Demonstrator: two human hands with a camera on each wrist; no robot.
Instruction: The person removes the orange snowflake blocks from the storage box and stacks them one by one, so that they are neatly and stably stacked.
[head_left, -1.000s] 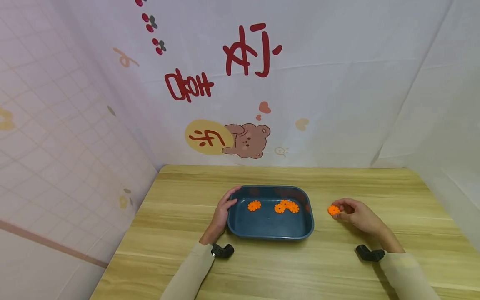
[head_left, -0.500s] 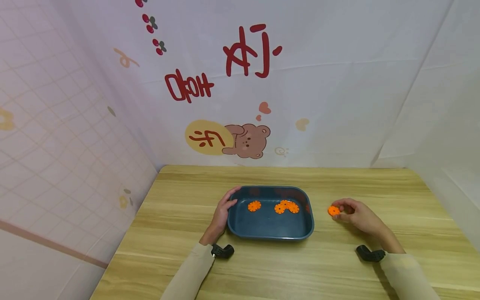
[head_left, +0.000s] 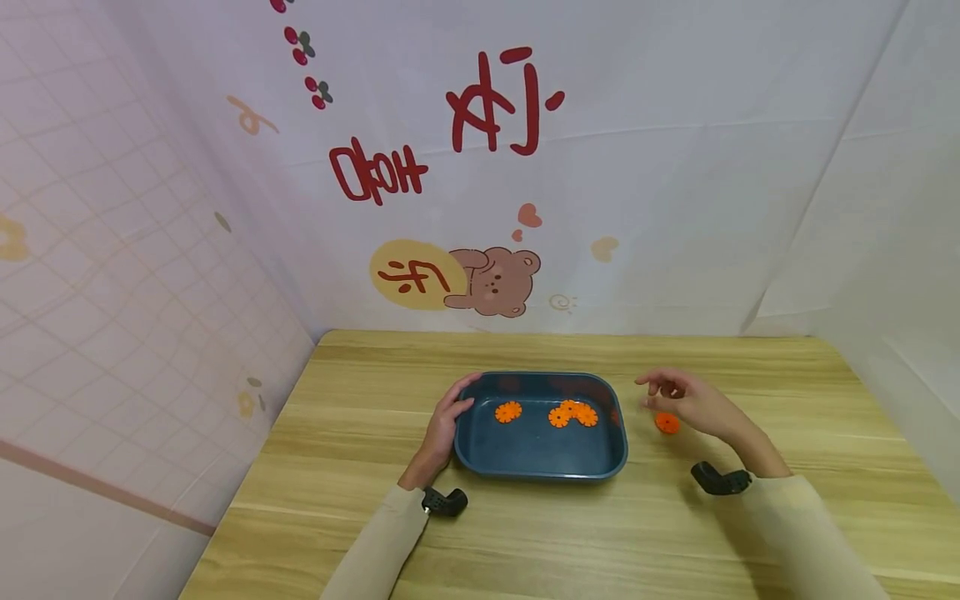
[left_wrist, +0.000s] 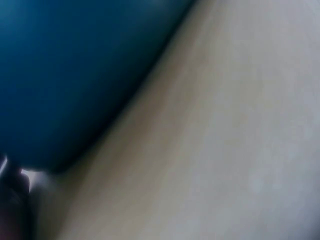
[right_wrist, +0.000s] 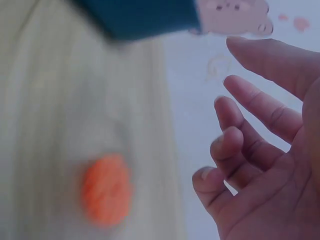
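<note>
Disc [head_left: 667,425] right of tray [head_left: 536,457]

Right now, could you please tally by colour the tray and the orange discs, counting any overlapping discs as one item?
Blue: 1, the tray
Orange: 3, the left cluster and right cluster inside, plus the piece outside
Total: 4

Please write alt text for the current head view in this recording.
A left hand grips a blue tray holding two clusters of orange notched discs, while the right hand hovers empty near another orange disc on the wood-grain table. Behind, a pale wall shows a cartoon bear.
</note>
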